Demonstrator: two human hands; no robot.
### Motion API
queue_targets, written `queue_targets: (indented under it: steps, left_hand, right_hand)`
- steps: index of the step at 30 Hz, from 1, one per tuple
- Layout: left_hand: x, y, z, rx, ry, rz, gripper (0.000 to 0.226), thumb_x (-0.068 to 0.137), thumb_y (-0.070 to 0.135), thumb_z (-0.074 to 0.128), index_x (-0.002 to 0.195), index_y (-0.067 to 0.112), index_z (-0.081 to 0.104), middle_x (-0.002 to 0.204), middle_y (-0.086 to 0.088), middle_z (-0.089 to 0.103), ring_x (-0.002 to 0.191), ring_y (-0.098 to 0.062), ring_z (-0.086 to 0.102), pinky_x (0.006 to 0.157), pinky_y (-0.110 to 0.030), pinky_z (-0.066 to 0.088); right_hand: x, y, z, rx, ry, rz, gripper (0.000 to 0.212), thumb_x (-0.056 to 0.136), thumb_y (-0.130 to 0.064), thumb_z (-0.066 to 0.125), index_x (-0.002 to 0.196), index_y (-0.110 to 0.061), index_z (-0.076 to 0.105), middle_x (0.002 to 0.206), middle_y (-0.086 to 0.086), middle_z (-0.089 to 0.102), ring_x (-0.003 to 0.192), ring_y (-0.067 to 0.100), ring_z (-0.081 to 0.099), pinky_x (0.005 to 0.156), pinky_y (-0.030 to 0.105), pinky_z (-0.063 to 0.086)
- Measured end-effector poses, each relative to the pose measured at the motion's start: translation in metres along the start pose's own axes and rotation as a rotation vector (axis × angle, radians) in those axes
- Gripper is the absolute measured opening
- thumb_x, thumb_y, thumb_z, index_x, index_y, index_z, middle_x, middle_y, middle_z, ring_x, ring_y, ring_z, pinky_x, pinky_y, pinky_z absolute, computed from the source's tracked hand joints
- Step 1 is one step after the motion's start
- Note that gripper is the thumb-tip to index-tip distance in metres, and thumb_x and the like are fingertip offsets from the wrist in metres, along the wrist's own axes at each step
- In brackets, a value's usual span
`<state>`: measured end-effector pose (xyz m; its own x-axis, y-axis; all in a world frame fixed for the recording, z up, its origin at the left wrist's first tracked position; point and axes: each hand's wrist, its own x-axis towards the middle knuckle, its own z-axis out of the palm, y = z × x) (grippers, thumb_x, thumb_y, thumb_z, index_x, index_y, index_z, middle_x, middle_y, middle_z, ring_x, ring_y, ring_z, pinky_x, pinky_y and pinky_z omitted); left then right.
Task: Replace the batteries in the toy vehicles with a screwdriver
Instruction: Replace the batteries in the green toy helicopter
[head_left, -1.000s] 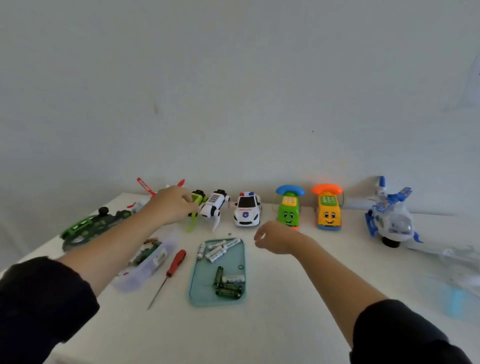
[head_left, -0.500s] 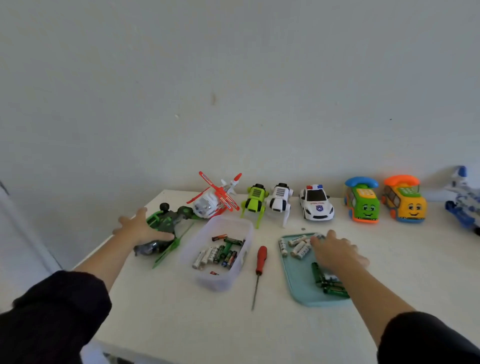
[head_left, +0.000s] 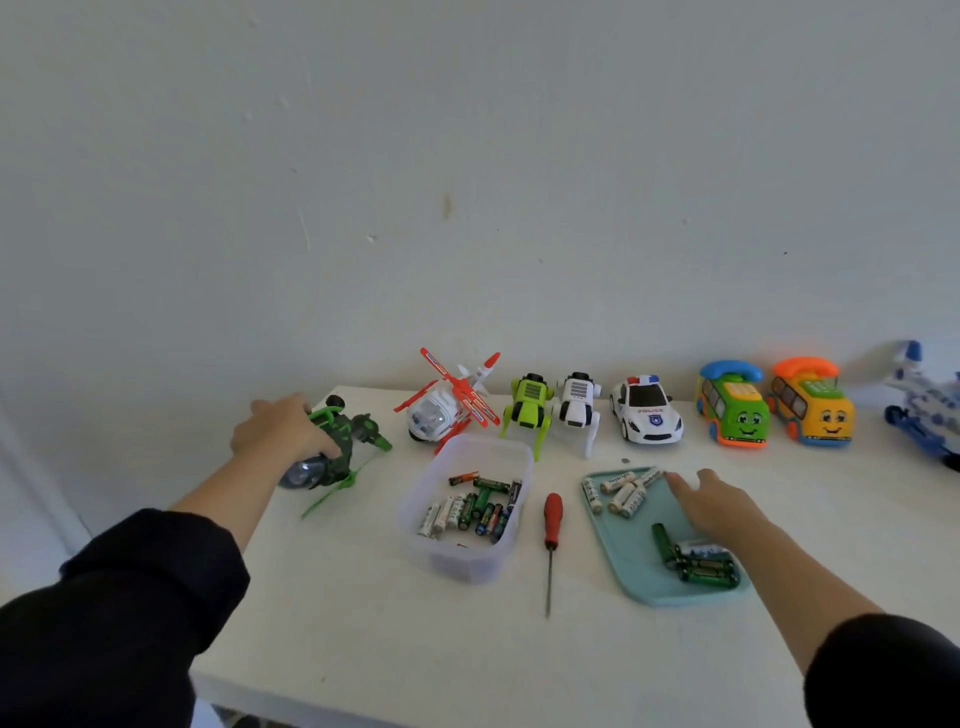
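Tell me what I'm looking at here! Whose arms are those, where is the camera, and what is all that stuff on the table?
There is no machine here. The arms belong to a person wearing a camera on their head, so you see what they see, looking down at a white table.

The left hand grips a dark green toy helicopter. The right hand is spread open over a light blue tray of batteries; it holds nothing.

Between them are a clear plastic tub with more batteries and a red-handled screwdriver lying flat.

Along the wall stand a red and white helicopter, a green stunt car, a white stunt car, a police car, a green bus, an orange bus and a blue and white toy aircraft, partly cut off.
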<state>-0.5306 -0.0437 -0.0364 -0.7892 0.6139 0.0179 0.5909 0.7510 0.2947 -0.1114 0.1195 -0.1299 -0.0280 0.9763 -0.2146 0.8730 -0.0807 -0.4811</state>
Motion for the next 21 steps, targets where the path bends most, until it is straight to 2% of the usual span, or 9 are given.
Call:
queue_targets:
  steps: [2, 5, 8, 10, 13, 14, 17, 21]
  left_hand:
    - [-0.003, 0.004, 0.001, -0.03, 0.098, -0.042, 0.064, 0.06, 0.041, 0.081, 0.112, 0.026, 0.047, 0.11, -0.012, 0.039, 0.091, -0.036, 0.053, 0.066, -0.034, 0.044]
    - [-0.006, 0.013, 0.005, -0.292, 0.223, -0.07, 0.06, 0.063, 0.04, 0.079, 0.11, 0.025, 0.046, 0.112, -0.013, 0.036, 0.089, -0.04, 0.053, 0.067, -0.039, 0.046]
    - [-0.013, 0.034, 0.006, -0.573, 0.306, 0.025, 0.062, 0.061, 0.042, 0.081, 0.109, 0.026, 0.044, 0.112, -0.01, 0.036, 0.087, -0.038, 0.056, 0.075, -0.045, 0.054]
    - [-0.024, 0.056, 0.004, -0.749, 0.304, 0.119, 0.06, 0.061, 0.041, 0.082, 0.106, 0.028, 0.045, 0.11, -0.007, 0.036, 0.082, -0.032, 0.057, 0.069, -0.045, 0.057]
    - [-0.048, 0.099, 0.006, -1.002, 0.15, 0.25, 0.055, 0.06, 0.04, 0.084, 0.101, 0.031, 0.047, 0.116, -0.01, 0.048, 0.085, -0.027, 0.062, 0.049, -0.035, 0.056]
    - [-0.056, 0.112, 0.008, -1.056, 0.075, 0.283, 0.054, 0.06, 0.041, 0.084, 0.099, 0.032, 0.047, 0.115, -0.01, 0.052, 0.086, -0.027, 0.064, 0.049, -0.036, 0.056]
    - [-0.091, 0.157, 0.026, -1.148, -0.167, 0.33, 0.047, 0.066, 0.036, 0.083, 0.098, 0.029, 0.049, 0.107, -0.006, 0.06, 0.092, -0.026, 0.065, 0.062, -0.05, 0.058]
    - [-0.156, 0.226, 0.057, -1.147, -0.486, 0.329, 0.042, 0.069, 0.034, 0.081, 0.097, 0.025, 0.051, 0.105, -0.008, 0.062, 0.088, -0.028, 0.065, 0.054, -0.037, 0.056]
  right_hand:
    - [-0.001, 0.001, -0.003, 0.025, -0.008, -0.005, 0.062, 0.099, -0.05, 0.029, 0.14, -0.003, 0.031, 0.139, 0.021, 0.044, 0.126, 0.035, 0.042, 0.1, 0.039, 0.035]
    - [-0.002, 0.005, -0.006, 0.073, -0.028, -0.024, 0.06, 0.1, -0.046, 0.028, 0.142, -0.004, 0.03, 0.143, 0.02, 0.04, 0.129, 0.035, 0.039, 0.102, 0.037, 0.032]
    - [-0.003, 0.01, -0.012, 0.173, -0.027, -0.032, 0.057, 0.101, -0.043, 0.029, 0.143, -0.004, 0.032, 0.146, 0.017, 0.038, 0.132, 0.033, 0.036, 0.106, 0.037, 0.029]
    - [-0.004, 0.016, -0.018, 0.281, -0.001, -0.035, 0.055, 0.101, -0.042, 0.03, 0.14, -0.004, 0.037, 0.144, 0.017, 0.04, 0.131, 0.033, 0.038, 0.107, 0.04, 0.029]
    - [-0.006, 0.03, -0.03, 0.494, 0.015, -0.019, 0.051, 0.101, -0.039, 0.031, 0.136, -0.003, 0.042, 0.135, 0.019, 0.048, 0.121, 0.033, 0.046, 0.106, 0.045, 0.033]
    - [-0.008, 0.033, -0.035, 0.565, 0.004, -0.013, 0.05, 0.101, -0.039, 0.032, 0.135, -0.003, 0.042, 0.132, 0.02, 0.05, 0.114, 0.032, 0.048, 0.104, 0.046, 0.035]
    - [-0.02, 0.044, -0.056, 0.713, -0.052, -0.002, 0.049, 0.101, -0.043, 0.033, 0.136, -0.01, 0.04, 0.129, 0.016, 0.052, 0.104, 0.031, 0.05, 0.094, 0.046, 0.038]
    - [-0.037, 0.06, -0.093, 0.83, -0.076, -0.132, 0.035, 0.097, -0.047, 0.041, 0.12, -0.023, 0.051, 0.117, 0.006, 0.058, 0.101, 0.029, 0.06, 0.09, 0.049, 0.044]
